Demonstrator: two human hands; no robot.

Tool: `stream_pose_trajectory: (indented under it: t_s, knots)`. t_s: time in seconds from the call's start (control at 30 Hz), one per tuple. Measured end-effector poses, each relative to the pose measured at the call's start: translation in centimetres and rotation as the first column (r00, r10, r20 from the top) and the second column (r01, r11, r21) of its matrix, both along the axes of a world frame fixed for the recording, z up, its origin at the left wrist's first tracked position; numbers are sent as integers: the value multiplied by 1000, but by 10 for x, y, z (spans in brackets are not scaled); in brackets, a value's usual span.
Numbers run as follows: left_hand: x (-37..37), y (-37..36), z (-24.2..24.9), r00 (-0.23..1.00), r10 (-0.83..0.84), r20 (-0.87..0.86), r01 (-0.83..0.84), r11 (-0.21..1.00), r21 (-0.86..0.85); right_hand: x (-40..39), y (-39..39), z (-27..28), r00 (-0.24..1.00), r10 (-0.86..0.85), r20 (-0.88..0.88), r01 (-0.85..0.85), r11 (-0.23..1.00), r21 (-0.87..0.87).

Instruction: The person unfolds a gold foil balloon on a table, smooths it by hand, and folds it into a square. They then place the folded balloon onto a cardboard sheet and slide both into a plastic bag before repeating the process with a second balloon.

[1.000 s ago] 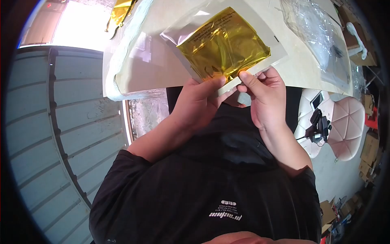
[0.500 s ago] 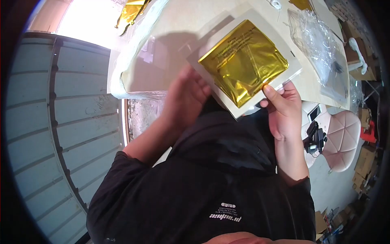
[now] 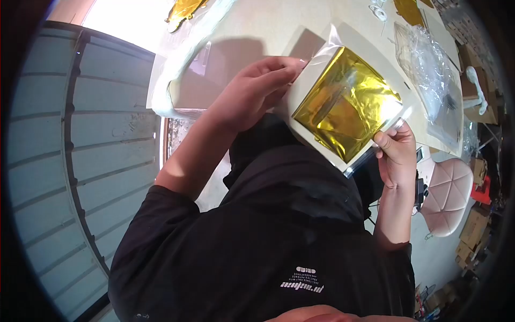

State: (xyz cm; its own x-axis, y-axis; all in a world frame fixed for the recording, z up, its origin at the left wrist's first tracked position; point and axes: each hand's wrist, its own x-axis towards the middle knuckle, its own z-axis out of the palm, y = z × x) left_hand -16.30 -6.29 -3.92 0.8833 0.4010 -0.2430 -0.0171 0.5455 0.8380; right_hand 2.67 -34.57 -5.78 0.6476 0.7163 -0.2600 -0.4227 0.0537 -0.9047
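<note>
In the head view I hold a flat square packet (image 3: 348, 104) of shiny gold foil on a white card (image 3: 314, 88), over the table's near edge. A clear plastic sleeve (image 3: 335, 36) surrounds the card, and its loose film sticks up at the upper corner. My right hand (image 3: 398, 150) grips the sleeve's lower right edge, thumb on top and fingers beneath. My left hand (image 3: 263, 88) is closed, its fingertips pinching the sleeve's upper left edge. Part of the left fingers is hidden behind the thumb side.
Crumpled clear plastic bags (image 3: 426, 70) lie on the right of the pale table (image 3: 241, 27). Gold foil pieces (image 3: 185, 11) sit at the far left, with a white cord (image 3: 378, 12) at the back. A padded chair (image 3: 445, 196) and cardboard boxes (image 3: 475, 225) stand to the right.
The packet has moved right and slightly toward me. My left hand has come up from below its left side to pinch the sleeve's edge; my right hand keeps its grip.
</note>
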Motion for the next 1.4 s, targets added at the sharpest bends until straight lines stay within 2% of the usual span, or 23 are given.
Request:
stream_pose_trajectory:
  t_s: [0.1, 0.17, 0.2, 0.27, 0.3, 0.37, 0.4, 0.47, 0.5, 0.57, 0.6, 0.67, 0.9, 0.97, 1.0, 1.07, 1.2, 1.3, 1.37, 1.4]
  knots:
    - [7, -3, -4, 1000, -8, -8, 8, 998, 70, 4, -1, -1, 999, 22, 47, -22, 1000, -11]
    - [6, -7, 1, 988, -40, -148, 84, 948, 306, 6, -2, -5, 995, 24, 97, -28, 999, 41]
    - [6, -13, 2, 988, -41, -149, 85, 948, 305, 8, -5, -7, 995, 23, 96, -27, 999, 41]
    - [6, -23, 2, 971, 119, -205, -44, 940, 337, 10, -10, -8, 995, 67, 70, -74, 991, 108]
    - [6, -23, -1, 971, 118, -206, -43, 941, 336, 7, -11, -5, 995, 67, 69, -74, 992, 107]
    - [4, -23, -8, 985, 139, -104, -125, 983, 131, 0, -12, 4, 997, 78, 18, -79, 996, 36]
    - [5, -22, -7, 985, 139, -104, -125, 983, 131, -1, -12, 5, 997, 79, 18, -79, 996, 36]
    - [10, -18, -4, 979, 189, -70, -195, 978, -78, -4, -12, 8, 997, 42, -62, -39, 998, 49]
    - [10, -14, -4, 978, 194, -71, -199, 977, -78, -5, -11, 9, 997, 47, -63, -44, 998, 48]
    - [10, -6, -1, 997, 53, -49, -50, 997, 53, -6, -8, 12, 994, 53, -91, -41, 991, 127]
    - [10, -8, 4, 997, 53, -49, -51, 997, 52, -6, -9, 11, 994, 53, -91, -41, 991, 126]
    - [12, -11, 14, 979, 29, -202, 6, 986, 169, -4, -12, 11, 1000, 9, -17, -8, 997, 72]
    - [12, -17, -3, 989, 24, -144, 0, 986, 168, 0, -12, 12, 1000, -4, 19, 2, 994, 112]
    - [12, -18, 2, 997, 72, -25, -72, 997, 4, -1, -11, 11, 1000, -16, -17, 18, 991, 135]
    - [11, -18, 7, 997, 74, -25, -74, 997, 3, -2, -10, 11, 1000, -13, -18, 16, 991, 134]
    - [10, -19, 15, 991, 71, -117, -55, 990, 129, -4, -8, 10, 999, -11, -33, 15, 993, 116]
    - [13, -16, -4, 998, 52, -34, -46, 983, 176, -1, -12, 4, 997, 59, 40, -63, 993, 104]
    - [15, -17, -6, 994, 110, -6, -107, 980, 168, -3, -9, 7, 996, 78, 46, -83, 989, 125]
    - [11, -19, 2, 996, 72, 61, -68, 995, -67, -5, -5, 13, 1000, 13, 26, -18, 985, 171]
    - [12, -19, -1, 996, 70, 61, -66, 996, -67, -5, -6, 12, 1000, 11, 26, -16, 985, 171]
